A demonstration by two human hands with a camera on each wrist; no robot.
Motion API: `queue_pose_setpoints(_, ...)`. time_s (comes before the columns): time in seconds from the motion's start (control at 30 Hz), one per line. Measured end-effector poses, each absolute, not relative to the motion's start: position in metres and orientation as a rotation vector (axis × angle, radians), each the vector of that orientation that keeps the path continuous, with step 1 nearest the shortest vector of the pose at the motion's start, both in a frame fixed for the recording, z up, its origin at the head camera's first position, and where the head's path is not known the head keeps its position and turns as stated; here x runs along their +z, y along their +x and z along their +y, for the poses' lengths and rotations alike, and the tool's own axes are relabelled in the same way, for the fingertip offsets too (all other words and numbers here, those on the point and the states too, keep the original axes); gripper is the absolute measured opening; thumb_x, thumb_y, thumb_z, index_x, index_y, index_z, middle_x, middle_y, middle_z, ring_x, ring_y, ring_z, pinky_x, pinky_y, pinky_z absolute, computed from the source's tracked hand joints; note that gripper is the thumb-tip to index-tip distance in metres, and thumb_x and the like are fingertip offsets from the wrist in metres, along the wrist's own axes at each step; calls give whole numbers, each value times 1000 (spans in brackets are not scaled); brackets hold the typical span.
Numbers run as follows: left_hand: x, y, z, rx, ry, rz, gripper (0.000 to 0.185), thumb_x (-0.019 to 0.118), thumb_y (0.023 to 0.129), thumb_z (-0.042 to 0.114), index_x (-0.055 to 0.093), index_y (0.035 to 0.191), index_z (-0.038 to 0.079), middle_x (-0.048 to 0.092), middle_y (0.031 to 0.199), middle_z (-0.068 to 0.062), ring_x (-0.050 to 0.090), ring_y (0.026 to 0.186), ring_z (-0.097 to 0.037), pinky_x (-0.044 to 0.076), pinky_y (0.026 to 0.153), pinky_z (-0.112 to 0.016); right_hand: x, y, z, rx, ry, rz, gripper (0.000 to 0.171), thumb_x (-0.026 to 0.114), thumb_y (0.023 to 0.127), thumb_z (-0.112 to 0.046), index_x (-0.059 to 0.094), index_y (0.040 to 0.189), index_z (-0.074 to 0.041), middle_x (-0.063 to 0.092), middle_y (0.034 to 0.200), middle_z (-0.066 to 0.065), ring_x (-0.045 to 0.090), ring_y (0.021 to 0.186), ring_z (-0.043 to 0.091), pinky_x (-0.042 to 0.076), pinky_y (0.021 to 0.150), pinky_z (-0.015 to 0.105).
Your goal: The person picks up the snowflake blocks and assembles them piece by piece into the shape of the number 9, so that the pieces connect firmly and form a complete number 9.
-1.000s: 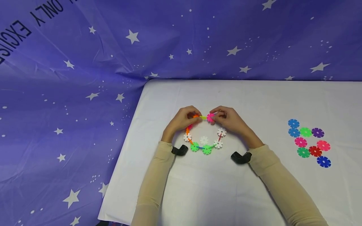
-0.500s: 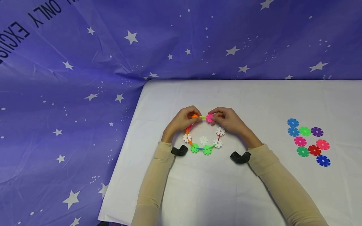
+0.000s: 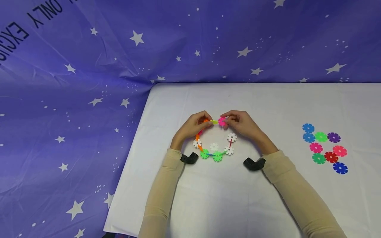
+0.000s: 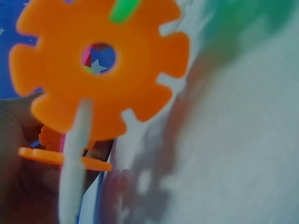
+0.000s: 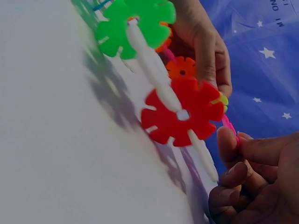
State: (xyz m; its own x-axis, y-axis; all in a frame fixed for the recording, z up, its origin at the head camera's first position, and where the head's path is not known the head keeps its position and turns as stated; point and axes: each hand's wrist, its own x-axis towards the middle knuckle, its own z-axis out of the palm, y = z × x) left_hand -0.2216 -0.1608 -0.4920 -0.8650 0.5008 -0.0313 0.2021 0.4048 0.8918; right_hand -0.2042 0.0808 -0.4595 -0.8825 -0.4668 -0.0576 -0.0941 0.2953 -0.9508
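A curved chain of notched plastic discs is held between both hands in the head view. My left hand (image 3: 194, 125) pinches its far end at the yellow disc (image 3: 214, 122), beside an orange disc (image 3: 205, 121). My right hand (image 3: 242, 125) pinches a pink disc (image 3: 221, 121), joined edge to edge with the yellow one. Down the left side run pink, orange and white discs, then green discs (image 3: 217, 156) along the near side. At the right the chain ends in a red disc (image 5: 184, 112) and a white disc (image 3: 232, 137), apart from the pink disc.
One loose-looking white disc (image 3: 214, 146) shows inside the curve. Several separate discs, among them a dark blue disc (image 3: 340, 168) and a purple disc (image 3: 334, 137), lie on the white tablecloth (image 3: 268, 102) at the right. A purple star-printed sheet (image 3: 190, 39) borders the table.
Both hands keep their grip. The pink disc has moved slightly away from the body, and the yellow disc now shows a broader face. The head view has shifted a little.
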Motion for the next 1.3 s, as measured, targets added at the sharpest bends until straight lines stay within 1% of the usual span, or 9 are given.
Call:
queue_pose_setpoints(0.2,-491,-221,-159,1408,622,2408,8,65,95,18,65,99,11,68,96,-3,62,89,-13,50,86,-28,-459,-204,81,-1589,-539,2231,28,52,96,3,61,122,9,69,90,30,67,84,38,41,73,16)
queue_pose_setpoints(0.33,-490,-220,-158,1372,644,2442,9,66,95,21,66,98,13,67,97,-1,60,90,-13,49,86,-27,-468,-207,79,-1582,-569,2245,27,52,96,3,62,121,10,68,90,29,64,74,28,42,65,18)
queue_pose_setpoints(0.43,-490,-220,-158,1358,648,2457,9,66,95,22,66,97,14,67,96,0,59,89,-13,48,86,-27,-482,-211,78,-1581,-553,2239,28,56,96,0,63,123,6,69,91,24,59,71,20,41,64,19)
queue_pose_setpoints(0.57,-490,-220,-159,1387,634,2449,8,66,94,20,66,96,12,67,94,-2,58,88,-14,47,85,-27,-498,-216,80,-1587,-526,2189,31,62,95,-6,63,126,-2,69,92,18,59,74,16,43,66,19)
queue_pose_setpoints(0.67,-489,-220,-159,1404,643,2447,9,67,94,20,66,97,12,67,94,-2,56,87,-14,46,83,-26,-501,-217,81,-1578,-541,2177,34,66,93,-7,63,126,-4,66,91,14,56,74,14,45,66,20)
queue_pose_setpoints(0.83,-492,-220,-159,1386,674,2475,8,67,94,20,67,98,14,66,95,0,54,86,-14,44,79,-26,-502,-216,81,-1541,-568,2214,34,70,90,-9,65,123,-6,63,88,10,53,72,13,45,64,20)
queue_pose_setpoints(0.93,-495,-220,-158,1394,675,2482,7,67,94,21,67,97,15,66,96,2,54,87,-13,44,81,-25,-503,-215,81,-1568,-567,2201,32,69,91,-8,66,123,-5,66,88,10,57,72,13,47,64,20)
queue_pose_setpoints(1.1,-497,-218,-153,1446,674,2476,9,68,93,22,66,92,14,66,91,1,53,83,-13,42,77,-26,-505,-213,80,-1629,-554,2205,31,69,91,-7,66,122,-2,71,91,14,62,73,13,49,65,19)
queue_pose_setpoints(1.3,-493,-217,-151,1468,679,2461,8,69,92,20,66,87,14,68,90,1,54,81,-13,43,76,-25,-500,-211,74,-1616,-512,2238,31,66,91,0,66,121,3,71,93,20,65,76,23,49,64,18)
